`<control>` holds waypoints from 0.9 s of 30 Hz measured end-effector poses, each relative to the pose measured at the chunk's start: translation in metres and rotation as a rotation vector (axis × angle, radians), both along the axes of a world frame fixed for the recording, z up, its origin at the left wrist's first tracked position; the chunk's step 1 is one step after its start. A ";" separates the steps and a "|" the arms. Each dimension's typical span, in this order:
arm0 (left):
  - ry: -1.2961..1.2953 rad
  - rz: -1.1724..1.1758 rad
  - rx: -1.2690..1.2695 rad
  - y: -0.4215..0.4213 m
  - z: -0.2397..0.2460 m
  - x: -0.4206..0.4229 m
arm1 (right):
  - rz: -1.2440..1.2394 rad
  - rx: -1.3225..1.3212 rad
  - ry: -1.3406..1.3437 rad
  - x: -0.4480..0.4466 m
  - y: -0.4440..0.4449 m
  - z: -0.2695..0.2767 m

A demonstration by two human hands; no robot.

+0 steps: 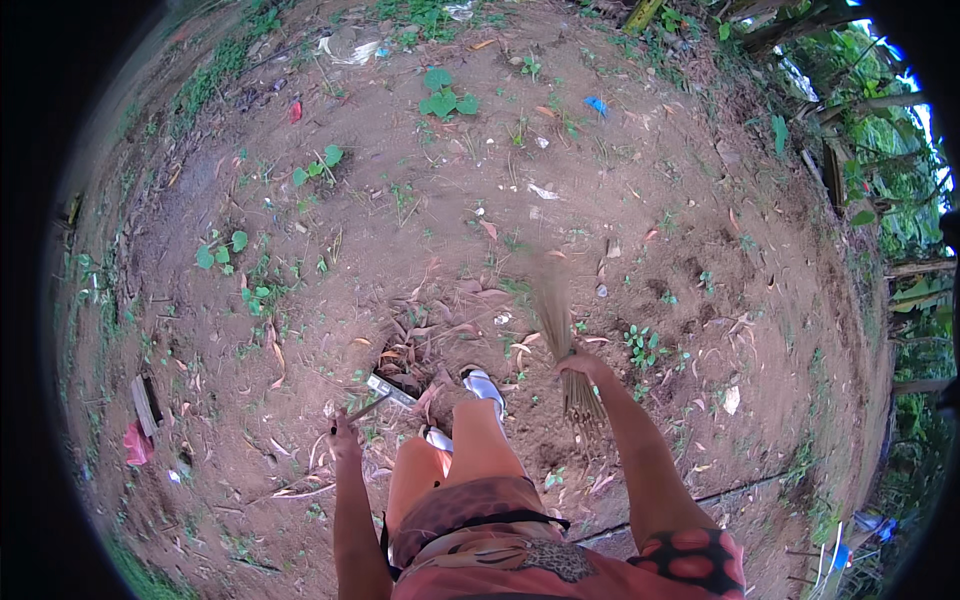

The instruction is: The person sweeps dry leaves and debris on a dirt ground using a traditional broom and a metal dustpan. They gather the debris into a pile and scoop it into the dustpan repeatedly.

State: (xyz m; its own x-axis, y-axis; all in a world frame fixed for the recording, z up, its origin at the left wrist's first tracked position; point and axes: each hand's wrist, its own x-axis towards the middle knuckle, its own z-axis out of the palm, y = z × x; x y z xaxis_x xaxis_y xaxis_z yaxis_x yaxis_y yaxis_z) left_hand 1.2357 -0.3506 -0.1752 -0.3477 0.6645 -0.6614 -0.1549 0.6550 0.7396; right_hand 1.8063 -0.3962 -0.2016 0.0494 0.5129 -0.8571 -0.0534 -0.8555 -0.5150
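Observation:
My right hand (585, 366) grips a bundled stick broom (556, 319) near its bound end; the spread tips point away from me and are blurred. My left hand (344, 439) is closed around the handle of a dustpan-like scoop (391, 391), whose pale edge rests near my feet. Dry brown leaves (405, 360) lie in and just beyond the scoop. How much of the scoop lies under the leaves cannot be told. The broom is to the right of the leaf pile, apart from the scoop.
Bare soil holds scattered leaves, small green plants (442, 101), a blue scrap (596, 105) and a red scrap (295, 112). A wooden piece (144, 405) and pink plastic (138, 444) lie at left. Trees and poles border the right. A dark line (720, 495) crosses the ground at lower right.

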 end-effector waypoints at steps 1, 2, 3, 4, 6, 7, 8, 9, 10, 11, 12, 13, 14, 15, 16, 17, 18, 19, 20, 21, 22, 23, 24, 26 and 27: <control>0.014 0.059 -0.014 -0.007 0.000 -0.005 | 0.106 -0.022 0.087 -0.029 0.009 0.037; 0.006 0.081 -0.014 -0.002 0.000 0.000 | 0.267 0.053 0.013 -0.026 0.000 0.042; 0.001 0.102 -0.017 -0.002 -0.002 -0.001 | 0.427 0.120 -0.061 -0.025 -0.016 0.044; -0.019 0.106 -0.024 -0.003 -0.019 -0.014 | 0.594 0.187 -0.131 -0.025 -0.024 0.049; -0.059 0.139 -0.007 -0.021 -0.038 -0.043 | 0.549 -0.005 0.043 -0.020 0.000 0.143; -0.088 0.138 0.000 -0.021 -0.043 -0.044 | 0.506 -0.103 0.122 -0.008 0.001 0.183; -0.089 0.189 -0.014 -0.011 -0.039 -0.030 | 0.522 -0.016 0.025 0.012 -0.015 0.177; -0.104 0.147 0.003 -0.006 -0.035 -0.026 | 0.556 0.071 -0.062 0.027 -0.025 0.168; -0.110 0.118 0.016 -0.009 -0.032 -0.028 | 0.496 0.033 -0.078 0.030 -0.015 0.181; -0.116 0.094 0.028 -0.013 -0.029 -0.030 | 0.434 0.034 -0.115 0.035 0.000 0.181; -0.101 0.111 0.015 -0.016 -0.027 -0.031 | 0.370 0.037 -0.152 0.039 0.015 0.184; -0.089 0.124 0.008 -0.015 -0.026 -0.027 | 0.293 0.086 -0.212 0.045 0.026 0.164; -0.087 0.125 0.001 -0.010 -0.027 -0.019 | 0.212 0.119 -0.209 0.055 0.036 0.128; -0.061 0.124 -0.009 -0.008 -0.025 -0.014 | 0.143 0.151 -0.200 0.062 0.047 0.096; -0.031 0.133 -0.019 -0.008 -0.023 -0.012 | 0.050 0.142 -0.153 0.050 0.065 0.090; -0.002 0.142 -0.030 -0.008 -0.021 -0.008 | -0.044 0.131 -0.106 0.029 0.083 0.080; -0.008 0.152 -0.025 -0.006 -0.014 -0.001 | 0.005 0.080 -0.169 0.014 0.092 0.065; -0.021 0.135 -0.010 -0.005 -0.012 0.000 | 0.052 0.031 -0.231 0.000 0.099 0.049; -0.033 0.117 0.007 -0.003 -0.011 0.000 | 0.170 0.014 -0.206 -0.016 0.098 0.032; -0.045 0.106 0.022 -0.005 -0.010 -0.002 | 0.295 -0.006 -0.180 -0.037 0.090 0.021; -0.058 0.103 0.025 -0.009 -0.012 -0.007 | 0.450 -0.022 -0.195 -0.061 0.081 0.022; 0.005 0.054 0.059 -0.015 -0.016 -0.013 | 0.614 -0.039 -0.213 -0.082 0.072 0.034; 0.064 -0.001 0.091 -0.021 -0.021 -0.016 | 0.761 -0.043 -0.224 -0.090 0.066 0.053; -0.066 0.146 -0.002 -0.019 -0.012 -0.010 | 0.911 0.002 -0.235 -0.086 0.049 0.092; -0.050 0.171 -0.003 -0.016 -0.006 -0.006 | 0.930 0.060 -0.224 -0.073 0.043 0.113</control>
State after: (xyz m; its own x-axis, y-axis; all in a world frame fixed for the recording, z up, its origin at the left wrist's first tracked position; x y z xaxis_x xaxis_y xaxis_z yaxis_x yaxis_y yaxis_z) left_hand 1.2292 -0.3670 -0.1817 -0.4221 0.5963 -0.6828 -0.3013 0.6181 0.7260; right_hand 1.7328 -0.3536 -0.0890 -0.2404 0.4723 -0.8481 0.7390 -0.4774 -0.4753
